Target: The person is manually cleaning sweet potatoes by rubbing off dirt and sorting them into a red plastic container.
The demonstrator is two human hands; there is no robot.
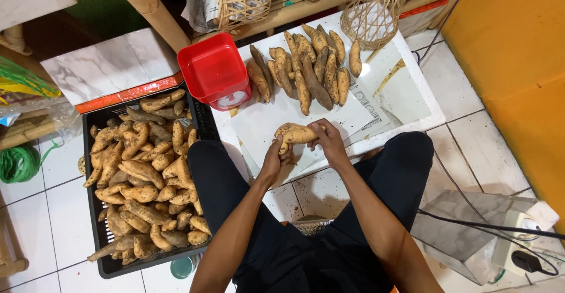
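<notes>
One tan, knobbly sweet potato (296, 133) is gripped by left hand (275, 162) and right hand (328, 142); loosened grip could drop it onto the white paper sheet (259, 125) below.

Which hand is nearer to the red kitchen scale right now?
Left. The left hand grips the lower end of the sweet potato, below and just right of the red scale. The right hand holds the other end, farther right.
</notes>
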